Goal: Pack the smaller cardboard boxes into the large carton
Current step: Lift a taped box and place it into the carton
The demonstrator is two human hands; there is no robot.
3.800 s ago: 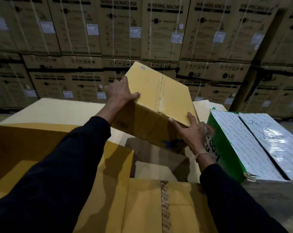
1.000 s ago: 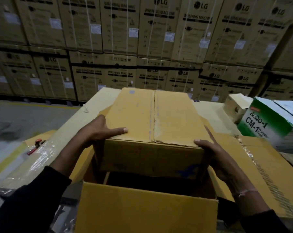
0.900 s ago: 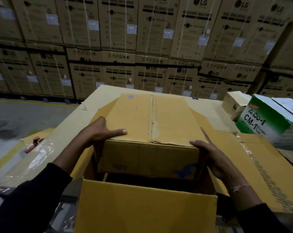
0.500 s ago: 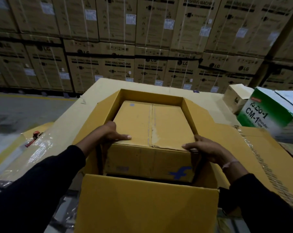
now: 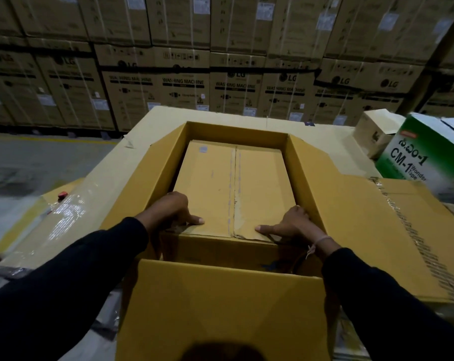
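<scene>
A smaller brown cardboard box [image 5: 233, 183] with a taped top seam sits down inside the large open carton [image 5: 309, 175], its top below the carton's rim. My left hand [image 5: 171, 209] grips the box's near left corner, thumb lying on the top face. My right hand [image 5: 293, 225] grips the near right corner the same way, a thread band on the wrist. The carton's four flaps stand open; the near flap [image 5: 220, 308] hides the lower front of the box.
A green and white tape carton [image 5: 424, 157] and a small pale box [image 5: 377, 131] stand at the right. A plastic-wrapped flat surface [image 5: 64, 217] lies at the left. Stacked washing machine cartons [image 5: 220, 74] wall off the back. Grey floor shows at far left.
The small box has gone from held high beside the tape carton to lowered deep into the large carton. Both hands followed it down, still on its near corners.
</scene>
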